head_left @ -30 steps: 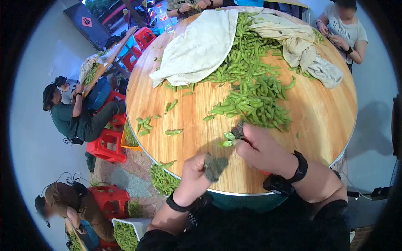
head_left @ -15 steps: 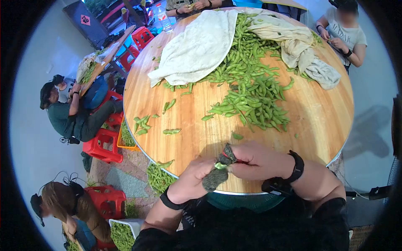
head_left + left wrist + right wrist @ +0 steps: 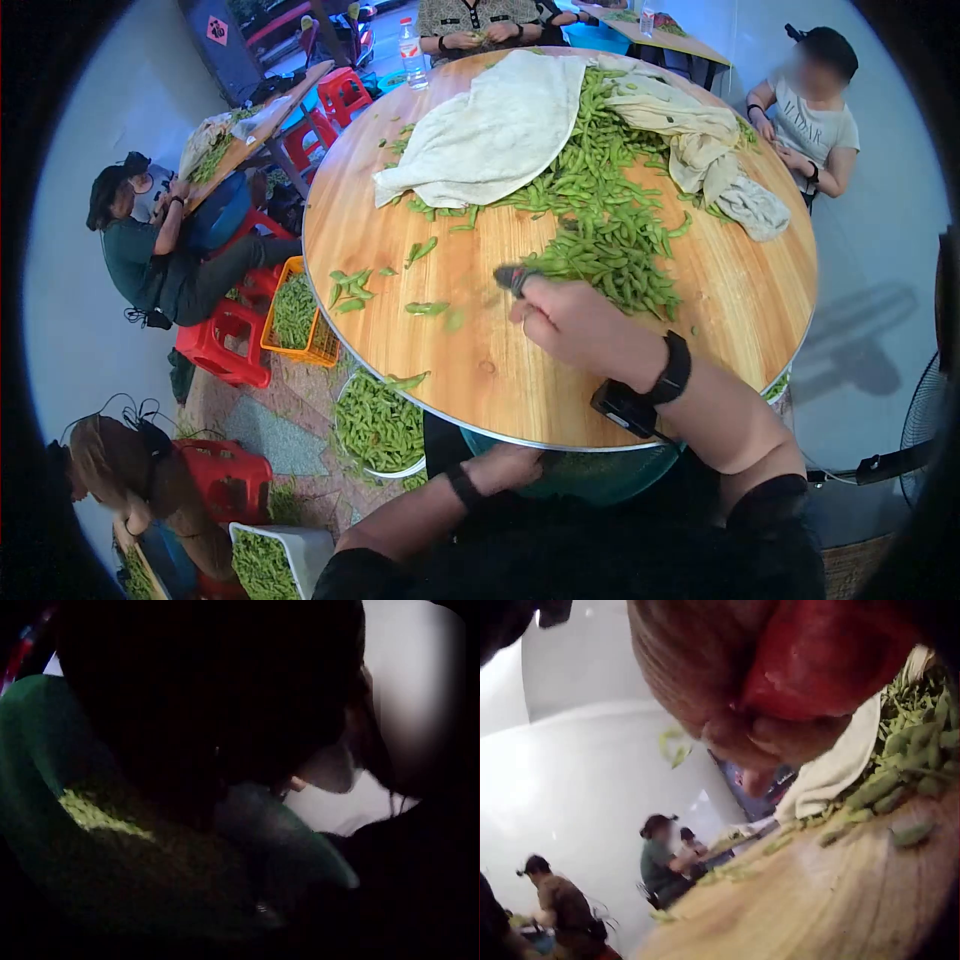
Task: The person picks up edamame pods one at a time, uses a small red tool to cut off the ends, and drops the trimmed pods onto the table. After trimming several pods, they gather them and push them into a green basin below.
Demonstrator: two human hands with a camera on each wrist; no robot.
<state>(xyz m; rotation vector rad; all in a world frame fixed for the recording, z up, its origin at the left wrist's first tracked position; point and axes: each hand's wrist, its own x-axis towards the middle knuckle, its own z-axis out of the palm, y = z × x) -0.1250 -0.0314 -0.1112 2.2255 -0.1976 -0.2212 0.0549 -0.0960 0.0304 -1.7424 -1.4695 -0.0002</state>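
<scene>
My right hand [image 3: 575, 325] is above the wooden table beside a heap of green soybean pods [image 3: 600, 260]. Its fingers are curled, and a dark cloth cover [image 3: 514, 279] wraps one digit. The right wrist view shows red material [image 3: 817, 660] against the palm; what it belongs to cannot be told. A blurred pod [image 3: 454, 319] is in mid-air to the left, also seen as a green pod [image 3: 675, 746]. My left hand [image 3: 512, 466] is low at the near table edge, fingers hidden, over a green basin [image 3: 600, 478] with pale green beans [image 3: 97, 814] in it.
A white cloth [image 3: 490, 130] and a crumpled cloth [image 3: 705, 150] lie over the far pods. Loose pods [image 3: 350, 288] are scattered at left. A pod-filled tub [image 3: 380, 425] and yellow crate [image 3: 300, 318] stand on the floor. People sit around, one at right [image 3: 825, 130].
My hands met over a pod at the near edge, then separated. The right hand has moved forward and a pod flies left; the left has dropped below the table edge. The view has shifted slightly.
</scene>
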